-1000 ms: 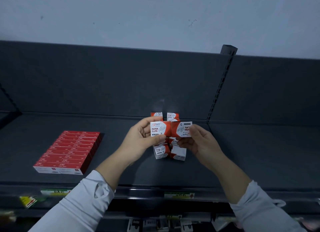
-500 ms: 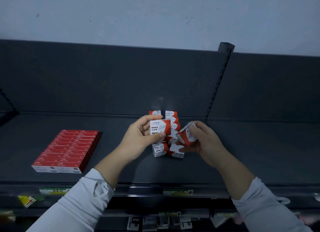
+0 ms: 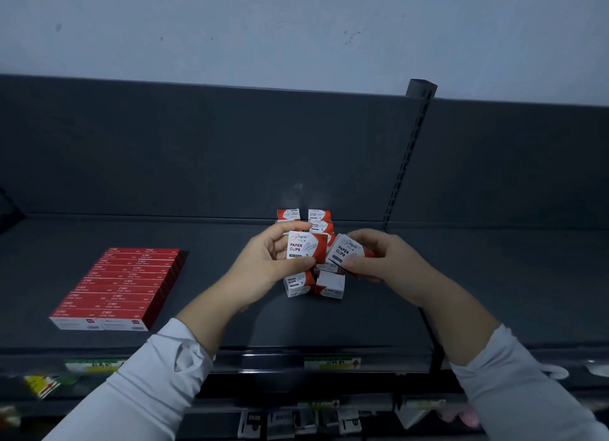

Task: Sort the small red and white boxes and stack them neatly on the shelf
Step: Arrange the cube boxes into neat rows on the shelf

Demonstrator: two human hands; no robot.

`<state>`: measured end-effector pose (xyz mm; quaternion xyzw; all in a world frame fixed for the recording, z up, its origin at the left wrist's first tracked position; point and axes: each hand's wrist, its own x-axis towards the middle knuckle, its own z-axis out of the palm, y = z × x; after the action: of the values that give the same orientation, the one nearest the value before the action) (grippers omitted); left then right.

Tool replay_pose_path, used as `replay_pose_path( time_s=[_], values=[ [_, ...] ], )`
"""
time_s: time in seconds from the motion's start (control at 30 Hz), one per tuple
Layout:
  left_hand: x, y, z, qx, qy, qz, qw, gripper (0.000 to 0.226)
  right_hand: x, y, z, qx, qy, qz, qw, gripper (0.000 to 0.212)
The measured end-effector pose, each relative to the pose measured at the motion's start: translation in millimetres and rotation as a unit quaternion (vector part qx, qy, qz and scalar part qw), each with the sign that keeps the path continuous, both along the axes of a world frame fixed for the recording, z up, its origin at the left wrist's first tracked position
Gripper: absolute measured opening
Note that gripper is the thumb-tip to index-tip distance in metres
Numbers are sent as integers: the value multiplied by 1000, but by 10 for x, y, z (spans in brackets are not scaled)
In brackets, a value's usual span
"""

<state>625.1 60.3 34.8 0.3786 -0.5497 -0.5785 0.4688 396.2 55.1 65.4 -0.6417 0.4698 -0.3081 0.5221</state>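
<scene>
My left hand (image 3: 263, 269) grips one red and white paper clip box (image 3: 305, 246) upright, its label facing me. My right hand (image 3: 385, 259) holds a second paper clip box (image 3: 346, 251), tilted, with its label turned toward me and one corner close to the first box. Under and behind both hands, several more small red and white boxes (image 3: 313, 284) stand in two short rows on the dark shelf (image 3: 214, 308), running back to the rear panel. Part of those rows is hidden by my hands.
A flat block of long red boxes (image 3: 118, 287) lies on the shelf to the left. A slotted upright post (image 3: 405, 163) divides the back panel on the right. Price labels (image 3: 331, 363) line the shelf's front edge, with more goods below.
My right hand has turned its box from edge-on to label up and brought it beside the left hand's box. The left hand has barely moved.
</scene>
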Motion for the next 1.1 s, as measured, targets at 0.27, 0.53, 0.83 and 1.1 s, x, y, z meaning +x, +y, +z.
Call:
replay_pose_path(
  time_s=[0.27,0.53,0.83,1.1],
  values=[
    [-65,53,-29,4,-5,-6,1000,52,-45,30,-78,-9,-8,18,1000,32],
    [-48,83,-47,0,-11,0,1000,52,-52,92,-73,-26,-8,-20,999,23],
    [-89,103,-52,-12,-19,19,1000,52,42,179,-179,19,-161,-44,986,38],
    [-136,105,-88,-8,-37,8,999,54,49,204,-238,66,-214,-88,971,23]
  ],
)
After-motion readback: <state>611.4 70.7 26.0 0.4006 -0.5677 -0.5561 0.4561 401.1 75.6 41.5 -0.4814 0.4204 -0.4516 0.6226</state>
